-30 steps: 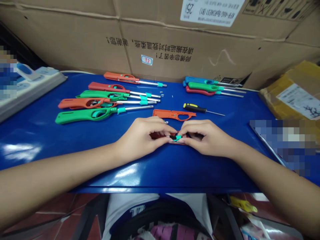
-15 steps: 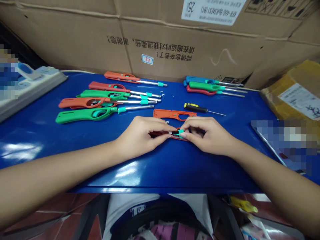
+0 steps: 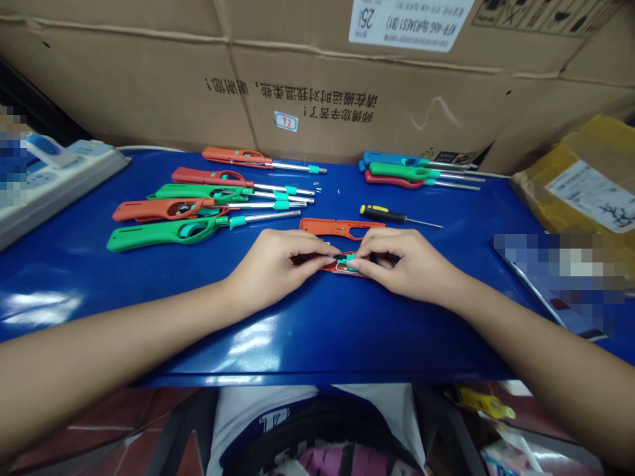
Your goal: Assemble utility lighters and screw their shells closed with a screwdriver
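Under my fingers lies an orange lighter casing half (image 3: 358, 274), open side up, with small parts in it. My left hand (image 3: 278, 264) is closed, thumb and forefinger pinching a small black part (image 3: 339, 256) at the casing. Pinched in my right hand (image 3: 409, 268) is a teal trigger piece (image 3: 348, 260), which touches or nearly touches the black part. A thin pale wire seems to curve beside it. My fingers hide much of the casing. Just beyond them rests the other orange casing half (image 3: 322, 228), with a black and yellow screwdriver (image 3: 381, 213) to its right.
Several orange, red and green lighters (image 3: 159, 234) lie at the left, with tiny screws (image 3: 317, 188) near their tips. More lighters (image 3: 397, 172) are grouped at the back right. A large cardboard box (image 3: 163, 86) stands behind; a power strip (image 3: 74, 168) and a taped parcel (image 3: 570, 178) flank the table.
The teal trigger piece has moved slightly left, closer to the black part, and more of it shows in the casing. Both hands keep their pinch. The whole view has shifted a little.
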### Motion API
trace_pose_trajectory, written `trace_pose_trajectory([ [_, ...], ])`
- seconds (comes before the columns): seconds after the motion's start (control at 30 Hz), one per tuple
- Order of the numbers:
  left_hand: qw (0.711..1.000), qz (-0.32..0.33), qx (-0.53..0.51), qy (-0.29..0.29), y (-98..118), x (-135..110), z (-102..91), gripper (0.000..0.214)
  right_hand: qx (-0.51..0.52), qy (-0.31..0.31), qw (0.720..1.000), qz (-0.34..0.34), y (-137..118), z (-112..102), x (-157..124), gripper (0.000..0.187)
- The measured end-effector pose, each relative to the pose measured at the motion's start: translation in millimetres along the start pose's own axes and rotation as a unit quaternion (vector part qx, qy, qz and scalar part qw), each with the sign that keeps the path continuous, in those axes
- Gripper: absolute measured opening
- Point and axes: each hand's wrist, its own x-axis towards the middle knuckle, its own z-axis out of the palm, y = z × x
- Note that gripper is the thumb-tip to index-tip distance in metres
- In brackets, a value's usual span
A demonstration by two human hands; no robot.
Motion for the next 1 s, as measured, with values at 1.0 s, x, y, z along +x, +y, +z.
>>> trace_pose_trajectory([
  [1.0,0.991,0.098,0.043,-0.085,-1.0,2.3,-6.0,0.017,-0.076,-0.084,0.992,-0.049,-3.1,-16.4,-5.5,0.010],
])
